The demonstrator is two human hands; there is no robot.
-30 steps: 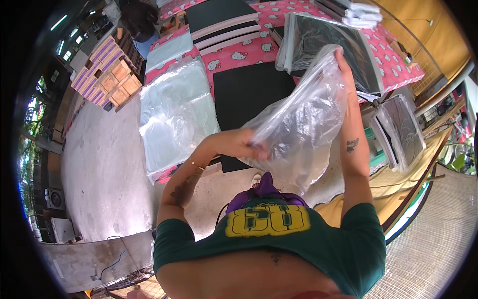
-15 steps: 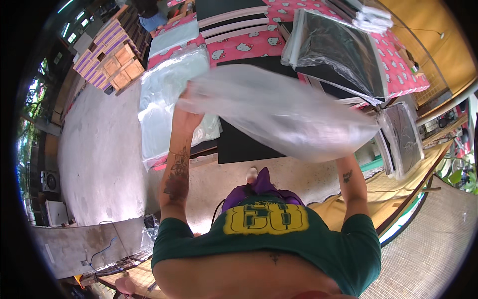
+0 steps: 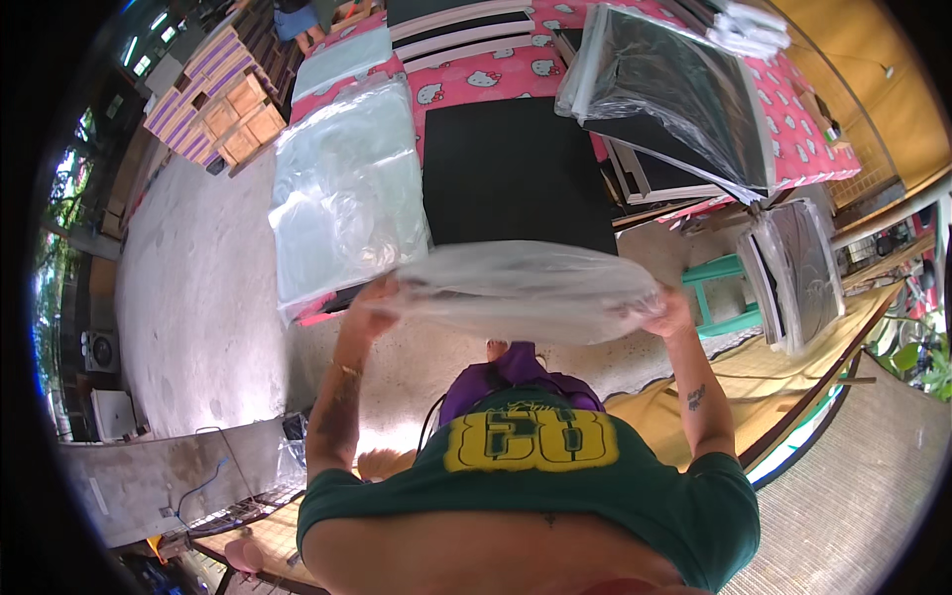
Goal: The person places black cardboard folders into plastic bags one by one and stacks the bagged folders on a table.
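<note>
Between my two hands stretches a clear plastic bag (image 3: 521, 293), puffed out and a little blurred. My left hand (image 3: 377, 303) is closed on its left end, and my right hand (image 3: 670, 310) grips the right end. The bag hangs in front of my body, over the near edge of a flat black panel (image 3: 516, 174). That panel lies on a table with a pink patterned cover (image 3: 466, 84). Left of the panel rests a pile of clear plastic bags (image 3: 347, 188), close to my left hand.
Bagged black panels (image 3: 674, 94) lie at the table's right. White-edged panels (image 3: 461, 35) are stacked at the back. A green stool (image 3: 719, 297) and a wrapped bundle (image 3: 796, 273) stand to the right. Wooden crates (image 3: 238, 124) are piled far left; another person (image 3: 297, 22) stands behind them.
Both hands have brought the bag nearer my body and lower, levelling it. My left hand has left the bag pile, and the black panel is now mostly uncovered.
</note>
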